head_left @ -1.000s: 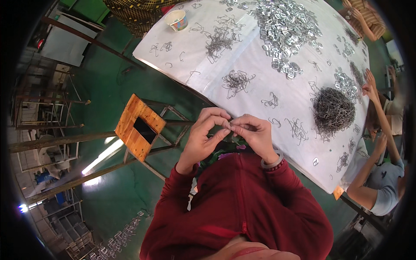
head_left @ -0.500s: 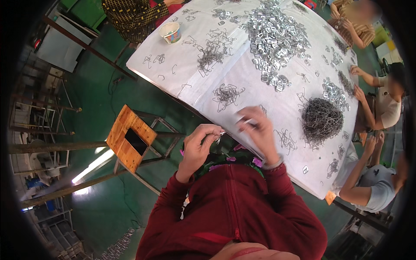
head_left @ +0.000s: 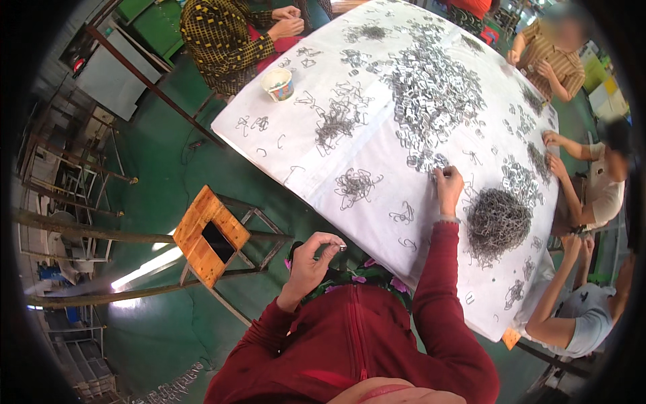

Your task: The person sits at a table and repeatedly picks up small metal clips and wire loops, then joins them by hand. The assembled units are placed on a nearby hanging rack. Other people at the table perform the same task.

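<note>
Pinching a small metal clip [head_left: 342, 248] between thumb and fingertips, my left hand [head_left: 311, 259] sits just off the near edge of the table [head_left: 377, 195], raised above the lap in the red jacket [head_left: 356, 350]. The fingers are curled narrow around the piece, which pokes out at three o'clock from the hand.

My right hand [head_left: 449, 188] is stretched out over the white tablecloth at about one o'clock from the left, well apart from it. Its fingertips press down together at the lower fringe of the big heap of flat silver clips [head_left: 434, 94], touching the loose ones there; whether they already grip one I cannot tell.

Just at four o'clock from the right hand lies a dense round mound of tangled wire pieces [head_left: 498, 222], near the wrist but not touching it. At nine o'clock from that hand rests a small loose tangle of wire [head_left: 355, 185], and further up at eleven o'clock a darker wire pile [head_left: 334, 124].

A paper cup [head_left: 278, 83] stands near the far left corner of the table. A wooden stool [head_left: 210, 236] stands on the green floor at nine o'clock from my left hand. Other people sit around the table, their hands at its far and right edges.
</note>
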`<state>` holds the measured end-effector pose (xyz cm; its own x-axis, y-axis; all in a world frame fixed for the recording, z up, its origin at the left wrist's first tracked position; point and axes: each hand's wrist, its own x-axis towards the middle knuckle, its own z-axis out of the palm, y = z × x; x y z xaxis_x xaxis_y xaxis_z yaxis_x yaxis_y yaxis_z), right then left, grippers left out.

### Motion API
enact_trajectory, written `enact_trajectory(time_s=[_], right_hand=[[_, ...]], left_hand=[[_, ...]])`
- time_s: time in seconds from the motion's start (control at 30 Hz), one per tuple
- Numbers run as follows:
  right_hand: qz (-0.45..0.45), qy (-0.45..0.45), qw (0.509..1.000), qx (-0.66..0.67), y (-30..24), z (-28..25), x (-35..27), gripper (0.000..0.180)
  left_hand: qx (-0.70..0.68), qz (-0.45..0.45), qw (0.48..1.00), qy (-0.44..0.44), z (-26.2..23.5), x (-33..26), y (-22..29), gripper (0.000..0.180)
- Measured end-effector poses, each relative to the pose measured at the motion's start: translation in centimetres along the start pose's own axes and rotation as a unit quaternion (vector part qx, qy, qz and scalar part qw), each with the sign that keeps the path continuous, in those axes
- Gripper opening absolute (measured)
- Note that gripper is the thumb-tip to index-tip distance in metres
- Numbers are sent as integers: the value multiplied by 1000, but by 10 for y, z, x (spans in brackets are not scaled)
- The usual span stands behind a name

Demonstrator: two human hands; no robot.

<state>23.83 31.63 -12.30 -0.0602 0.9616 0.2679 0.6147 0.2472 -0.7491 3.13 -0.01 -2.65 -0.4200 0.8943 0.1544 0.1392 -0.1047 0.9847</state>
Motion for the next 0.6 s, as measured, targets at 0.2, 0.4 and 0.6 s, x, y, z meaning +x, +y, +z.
enact_trajectory(time_s=[0.2,0.4,0.6], right_hand=[[75,-130,928,342,-72,-12,-50,17],[35,-388,854,346,-160,-23,-142,28],[34,-373,844,384,-199,-34,-166,24]], left_hand=[[39,36,998,21,-3,2,6,6],[98,69,993,13,-7,0,-4,6],[113,80,990,-7,-10,-6,-3,9]])
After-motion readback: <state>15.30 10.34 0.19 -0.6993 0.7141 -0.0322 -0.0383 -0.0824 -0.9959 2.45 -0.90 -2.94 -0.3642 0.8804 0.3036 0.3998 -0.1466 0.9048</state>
